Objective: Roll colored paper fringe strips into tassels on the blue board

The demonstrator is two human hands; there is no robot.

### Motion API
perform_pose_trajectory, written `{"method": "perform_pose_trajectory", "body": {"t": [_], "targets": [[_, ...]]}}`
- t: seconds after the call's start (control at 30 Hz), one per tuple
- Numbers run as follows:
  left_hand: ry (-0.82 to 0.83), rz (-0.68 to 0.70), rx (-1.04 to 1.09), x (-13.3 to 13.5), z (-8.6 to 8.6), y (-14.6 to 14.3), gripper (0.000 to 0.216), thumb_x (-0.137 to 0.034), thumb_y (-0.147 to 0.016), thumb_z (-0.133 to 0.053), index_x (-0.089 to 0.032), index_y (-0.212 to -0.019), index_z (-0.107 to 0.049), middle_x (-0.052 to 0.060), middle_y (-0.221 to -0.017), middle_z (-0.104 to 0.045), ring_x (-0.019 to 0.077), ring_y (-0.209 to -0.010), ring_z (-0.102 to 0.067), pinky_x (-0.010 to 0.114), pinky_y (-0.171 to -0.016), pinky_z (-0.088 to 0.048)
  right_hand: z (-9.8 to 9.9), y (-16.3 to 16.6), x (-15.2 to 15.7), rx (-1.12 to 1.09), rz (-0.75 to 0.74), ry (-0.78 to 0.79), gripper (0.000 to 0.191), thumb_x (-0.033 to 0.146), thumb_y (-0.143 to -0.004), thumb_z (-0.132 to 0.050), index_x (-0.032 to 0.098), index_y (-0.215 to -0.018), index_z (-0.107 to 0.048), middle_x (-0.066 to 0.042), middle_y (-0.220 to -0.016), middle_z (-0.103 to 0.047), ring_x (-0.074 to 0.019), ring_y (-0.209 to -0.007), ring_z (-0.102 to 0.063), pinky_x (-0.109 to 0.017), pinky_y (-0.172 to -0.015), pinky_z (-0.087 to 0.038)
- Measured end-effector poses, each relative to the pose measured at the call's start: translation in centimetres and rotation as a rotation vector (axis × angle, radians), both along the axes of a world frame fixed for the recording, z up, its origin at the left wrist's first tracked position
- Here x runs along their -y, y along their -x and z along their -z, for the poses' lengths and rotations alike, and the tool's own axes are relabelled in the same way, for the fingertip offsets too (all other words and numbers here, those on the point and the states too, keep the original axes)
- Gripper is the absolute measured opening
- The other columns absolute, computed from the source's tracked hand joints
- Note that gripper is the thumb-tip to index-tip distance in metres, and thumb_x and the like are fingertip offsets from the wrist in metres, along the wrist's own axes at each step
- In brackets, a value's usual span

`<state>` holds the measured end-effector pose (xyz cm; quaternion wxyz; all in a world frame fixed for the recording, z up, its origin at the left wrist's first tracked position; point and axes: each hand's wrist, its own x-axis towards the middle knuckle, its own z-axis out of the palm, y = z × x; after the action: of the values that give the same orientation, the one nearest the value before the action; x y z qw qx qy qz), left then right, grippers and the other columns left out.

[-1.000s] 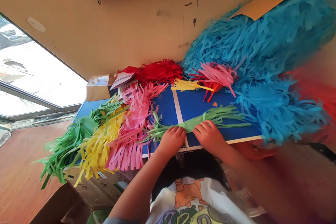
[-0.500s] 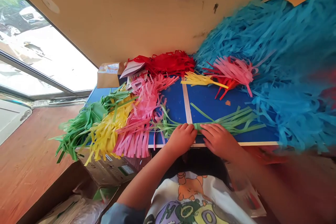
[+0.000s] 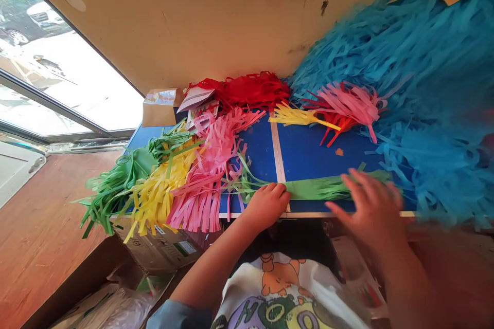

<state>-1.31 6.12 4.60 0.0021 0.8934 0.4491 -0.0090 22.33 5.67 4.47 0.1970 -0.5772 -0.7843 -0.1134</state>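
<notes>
A light green tissue paper fringe (image 3: 309, 189) lies stretched along the front of the blue table (image 3: 309, 154), with cut strips at both ends. My left hand (image 3: 269, 203) is closed on its middle, near the pale seam of the table. Over the fringe's right end, my right hand (image 3: 368, 205) is spread, fingers apart and slightly blurred, holding nothing. Just left of my left hand, the fringe's loose strips reach a pink paper fringe (image 3: 208, 164). Beyond the hands lie a small yellow tassel (image 3: 304, 115) and a pink tassel (image 3: 357, 105).
Yellow fringe (image 3: 162, 175) and dark green fringe (image 3: 119, 180) hang over the table's left edge. Red fringe (image 3: 250, 90) lies against the wall. A large blue fringe heap (image 3: 405, 61) covers the right side. Cardboard boxes (image 3: 162, 252) stand below, and a window (image 3: 69, 72) is at left.
My right hand has left the middle of the green fringe and moved right, its fingers spreading. The fringe's right part now lies flatter and straighter. My left hand stays in place.
</notes>
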Motion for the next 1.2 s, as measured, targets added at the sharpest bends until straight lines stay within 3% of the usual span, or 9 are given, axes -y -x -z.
{"method": "perform_pose_trajectory", "body": {"t": [0.1, 0.17, 0.23, 0.37, 0.53, 0.83, 1.03, 1.2], "targets": [[0.031, -0.025, 0.024, -0.1, -0.4, -0.1, 0.019, -0.025, -0.092, -0.039, -0.017, -0.089, -0.056, 0.006, -0.095, -0.055, 0.0190, -0.084, -0.053, 0.030, -0.072, -0.046, 0.3, 2.6, -0.8, 0.026, -0.467, 0.116, 0.029, 0.035, -0.086, -0.046, 0.018, -0.106, -0.059, -0.009, -0.110, -0.061, -0.0222, -0.102, -0.052, -0.038, -0.092, -0.033], [0.060, -0.053, 0.045, -0.2, -0.7, -0.2, 0.023, -0.026, -0.093, -0.037, -0.016, -0.088, -0.057, 0.006, -0.093, -0.056, 0.0190, -0.085, -0.053, 0.030, -0.072, -0.046, 0.6, 3.8, -1.9, 0.012, -0.547, 0.234, 0.020, 0.024, -0.087, -0.043, 0.019, -0.091, -0.062, -0.006, -0.097, -0.063, -0.0184, -0.091, -0.053, -0.032, -0.083, -0.036], [0.085, -0.102, 0.073, -0.3, -1.1, -0.1, 0.025, -0.026, -0.093, -0.036, -0.016, -0.088, -0.058, 0.006, -0.092, -0.056, 0.0191, -0.085, -0.052, 0.030, -0.074, -0.045, 0.6, 4.4, -3.1, -0.004, -0.512, 0.356, 0.021, 0.022, -0.088, -0.040, 0.019, -0.081, -0.061, -0.005, -0.089, -0.062, -0.0169, -0.083, -0.052, -0.030, -0.077, -0.036], [0.088, -0.266, 0.089, -0.4, -1.2, 0.2, 0.027, -0.028, -0.093, -0.036, -0.017, -0.090, -0.060, 0.006, -0.089, -0.058, 0.0210, -0.087, -0.051, 0.033, -0.076, -0.043, -0.1, 4.7, -4.7, 0.060, -0.269, 0.538, 0.023, 0.027, -0.088, -0.038, 0.020, -0.079, -0.058, -0.004, -0.088, -0.059, -0.0174, -0.084, -0.050, -0.030, -0.074, -0.033], [0.041, -0.432, 0.043, -0.4, -0.6, 0.4, 0.031, -0.030, -0.093, -0.035, -0.016, -0.089, -0.062, 0.009, -0.090, -0.058, 0.0239, -0.089, -0.051, 0.036, -0.075, -0.041, -0.6, 5.2, -5.3, 0.137, -0.159, 0.583, 0.022, 0.027, -0.087, -0.037, 0.020, -0.079, -0.056, -0.005, -0.089, -0.059, -0.0201, -0.086, -0.050, -0.032, -0.071, -0.030], [0.094, -0.416, 0.026, -1.1, -0.6, 0.2, 0.033, -0.027, -0.093, -0.033, -0.013, -0.091, -0.063, 0.013, -0.091, -0.058, 0.0254, -0.088, -0.053, 0.036, -0.070, -0.043, -1.6, 5.6, -6.3, 0.247, -0.111, 0.644, 0.026, 0.027, -0.088, -0.033, 0.019, -0.083, -0.057, -0.007, -0.091, -0.061, -0.0211, -0.087, -0.053, -0.033, -0.069, -0.031], [0.152, -0.420, -0.012, -2.0, -0.7, -0.1, 0.027, -0.019, -0.089, -0.040, -0.010, -0.090, -0.065, 0.014, -0.088, -0.059, 0.0255, -0.082, -0.058, 0.034, -0.066, -0.045, -2.0, 5.9, -6.0, 0.300, -0.025, 0.623, 0.032, 0.024, -0.087, -0.031, 0.015, -0.086, -0.061, -0.013, -0.092, -0.061, -0.0268, -0.092, -0.052, -0.037, -0.072, -0.032], [0.169, -0.435, -0.034, -2.3, -0.9, -0.2, 0.031, -0.019, -0.091, -0.035, -0.008, -0.093, -0.064, 0.016, -0.089, -0.060, 0.0274, -0.084, -0.059, 0.034, -0.065, -0.047, -1.9, 5.6, -6.5, 0.312, -0.042, 0.628, 0.034, 0.026, -0.088, -0.030, 0.015, -0.084, -0.061, -0.012, -0.091, -0.062, -0.0246, -0.089, -0.053, -0.038, -0.073, -0.031]]}}
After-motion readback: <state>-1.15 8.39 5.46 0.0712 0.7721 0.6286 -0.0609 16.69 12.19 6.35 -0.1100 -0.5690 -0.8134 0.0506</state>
